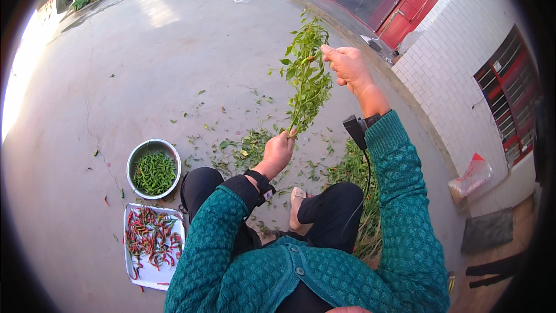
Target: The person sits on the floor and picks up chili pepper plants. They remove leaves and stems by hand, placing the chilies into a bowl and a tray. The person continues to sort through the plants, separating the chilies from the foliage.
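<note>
My left hand point(278, 153) grips the bare lower stem of a leafy chili pepper plant point(304, 78), held up above the concrete floor. Thumb and fingers of my right hand point(349, 67) pinch at the upper right edge of its foliage; which part they hold is too small to tell. An orange-red spot, perhaps a pepper, shows among the leaves near that hand. At the left, a metal basin point(130, 176) holds many green chili peppers point(154, 174). Below it, a white tray point(147, 276) carries mostly red chili peppers point(152, 234), some partly green.
Plucked leaves point(252, 148) litter the floor before my feet. A heap of pepper plants point(354, 165) lies by my right leg. A cable hangs from a black device point(356, 130) at my right wrist. A brick wall point(460, 65) and red doors point(408, 13) stand beyond.
</note>
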Demonstrator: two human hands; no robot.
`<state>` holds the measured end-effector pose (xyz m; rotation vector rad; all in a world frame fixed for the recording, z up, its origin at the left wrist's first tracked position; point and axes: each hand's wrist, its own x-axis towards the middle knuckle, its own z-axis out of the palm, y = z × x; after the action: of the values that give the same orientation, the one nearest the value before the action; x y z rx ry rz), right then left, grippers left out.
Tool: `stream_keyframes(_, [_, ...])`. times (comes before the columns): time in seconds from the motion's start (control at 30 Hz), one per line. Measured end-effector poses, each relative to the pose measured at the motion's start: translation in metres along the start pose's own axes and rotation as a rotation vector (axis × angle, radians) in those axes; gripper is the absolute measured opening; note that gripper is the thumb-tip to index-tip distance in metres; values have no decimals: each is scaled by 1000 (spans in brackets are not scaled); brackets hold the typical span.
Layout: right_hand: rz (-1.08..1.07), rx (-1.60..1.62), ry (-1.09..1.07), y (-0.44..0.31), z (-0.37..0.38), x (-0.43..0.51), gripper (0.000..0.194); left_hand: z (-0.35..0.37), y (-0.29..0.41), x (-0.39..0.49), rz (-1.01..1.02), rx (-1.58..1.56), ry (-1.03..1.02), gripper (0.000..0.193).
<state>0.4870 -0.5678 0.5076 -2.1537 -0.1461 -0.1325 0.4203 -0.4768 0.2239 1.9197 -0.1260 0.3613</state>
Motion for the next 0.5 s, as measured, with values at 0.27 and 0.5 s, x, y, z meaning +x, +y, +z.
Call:
stream_keyframes(0.27, [-11,-69,-10,32,-5,13,32,9,-1,-3,106,61,46,35])
stream_keyframes(0.5, [-77,-275,-86,40,-40,-17,22,21,-11,4,162,34,113,28])
